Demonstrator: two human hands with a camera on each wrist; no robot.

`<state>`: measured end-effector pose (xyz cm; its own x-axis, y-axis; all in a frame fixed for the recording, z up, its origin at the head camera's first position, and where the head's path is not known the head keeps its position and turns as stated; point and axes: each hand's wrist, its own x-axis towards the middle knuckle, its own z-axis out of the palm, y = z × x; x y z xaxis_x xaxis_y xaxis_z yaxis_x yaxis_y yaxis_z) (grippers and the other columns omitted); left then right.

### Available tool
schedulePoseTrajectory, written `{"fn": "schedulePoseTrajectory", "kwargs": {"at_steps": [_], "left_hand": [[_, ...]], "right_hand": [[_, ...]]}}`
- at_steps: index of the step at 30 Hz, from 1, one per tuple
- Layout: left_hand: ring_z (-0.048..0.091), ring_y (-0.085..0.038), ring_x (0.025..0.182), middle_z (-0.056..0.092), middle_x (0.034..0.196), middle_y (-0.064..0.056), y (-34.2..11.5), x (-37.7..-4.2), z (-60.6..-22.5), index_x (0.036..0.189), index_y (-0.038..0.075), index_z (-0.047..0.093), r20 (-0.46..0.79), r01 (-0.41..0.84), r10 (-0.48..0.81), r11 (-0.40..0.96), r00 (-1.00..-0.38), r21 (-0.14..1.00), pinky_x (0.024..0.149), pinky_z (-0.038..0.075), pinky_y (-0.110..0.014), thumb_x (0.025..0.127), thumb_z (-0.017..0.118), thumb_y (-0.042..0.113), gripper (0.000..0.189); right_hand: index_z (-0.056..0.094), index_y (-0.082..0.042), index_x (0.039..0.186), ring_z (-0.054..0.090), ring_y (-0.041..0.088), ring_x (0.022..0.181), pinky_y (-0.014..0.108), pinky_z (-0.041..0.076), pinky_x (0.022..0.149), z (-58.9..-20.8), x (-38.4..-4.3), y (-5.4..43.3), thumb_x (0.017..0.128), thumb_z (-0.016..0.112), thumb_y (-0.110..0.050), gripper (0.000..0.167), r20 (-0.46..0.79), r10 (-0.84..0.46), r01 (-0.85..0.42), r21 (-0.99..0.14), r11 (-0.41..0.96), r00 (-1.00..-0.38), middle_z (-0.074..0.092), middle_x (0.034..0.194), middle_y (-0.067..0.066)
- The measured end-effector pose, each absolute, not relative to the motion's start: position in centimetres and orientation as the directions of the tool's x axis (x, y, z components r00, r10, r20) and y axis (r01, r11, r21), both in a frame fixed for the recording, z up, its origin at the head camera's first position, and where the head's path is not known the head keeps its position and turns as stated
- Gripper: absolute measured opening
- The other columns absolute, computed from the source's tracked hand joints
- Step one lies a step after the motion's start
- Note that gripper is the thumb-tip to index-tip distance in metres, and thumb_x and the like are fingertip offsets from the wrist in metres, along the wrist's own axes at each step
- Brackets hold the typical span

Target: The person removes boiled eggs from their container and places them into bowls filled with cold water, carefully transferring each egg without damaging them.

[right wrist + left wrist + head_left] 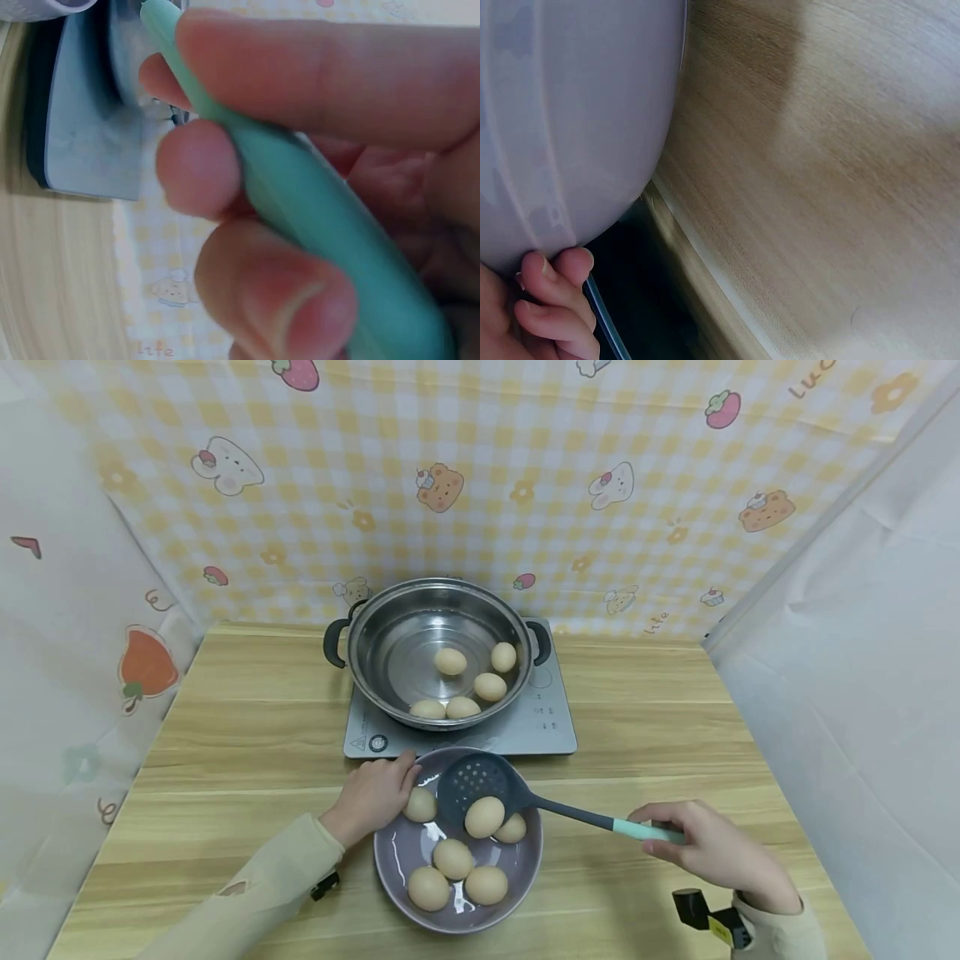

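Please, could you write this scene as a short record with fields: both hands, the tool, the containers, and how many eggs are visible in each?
Left hand: holds the purple bowl at its rim
Right hand: grips the skimmer by its mint handle
Skimmer head: inside the bowl, against an egg
Bowl eggs: six visible
Pot: on the cooktop, behind the bowl
Pot eggs: five visible

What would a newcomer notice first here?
The big steel pot, with five eggs inside, on the flat cooker. In front, the left hand holds a purple bowl of more eggs, while the right hand holds a slotted spoon reaching in. Behind hangs a yellow checked cloth.
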<state>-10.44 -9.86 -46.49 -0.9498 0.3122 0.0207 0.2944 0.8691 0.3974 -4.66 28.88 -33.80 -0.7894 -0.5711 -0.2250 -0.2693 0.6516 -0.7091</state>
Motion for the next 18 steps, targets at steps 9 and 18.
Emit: {"fn": "schedulePoseTrajectory", "kwargs": {"at_steps": [9,18], "left_hand": [[0.057,-0.029,0.055,0.053,0.058,-0.004,-9.88,-10.45,-46.56,0.076,0.015,0.045,0.049,0.31,0.317,0.865,-0.947,0.395,0.043,0.034,-0.035,0.093,0.047,0.025,0.02],[0.057,-0.028,0.055,0.052,0.058,-0.003,-9.92,-10.43,-46.5,0.076,0.015,0.046,0.051,0.311,0.317,0.863,-0.947,0.398,0.043,0.034,-0.034,0.094,0.047,0.025,0.02]], "right_hand": [[0.064,-0.004,0.104,0.043,-0.001,0.058,0.022,0.038,0.051,-33.78,-4.69,28.71,0.082,0.064,-0.01,0.022,-0.278,-0.498,-0.215,-0.657,0.722,-0.821,0.055,0.073,-0.01],[0.068,-0.014,0.098,0.046,-0.001,0.063,0.022,0.04,0.054,-33.5,-4.55,28.65,0.078,0.067,-0.006,0.022,-0.224,-0.475,-0.266,-0.597,0.757,-0.851,0.061,0.08,-0.012]]}}
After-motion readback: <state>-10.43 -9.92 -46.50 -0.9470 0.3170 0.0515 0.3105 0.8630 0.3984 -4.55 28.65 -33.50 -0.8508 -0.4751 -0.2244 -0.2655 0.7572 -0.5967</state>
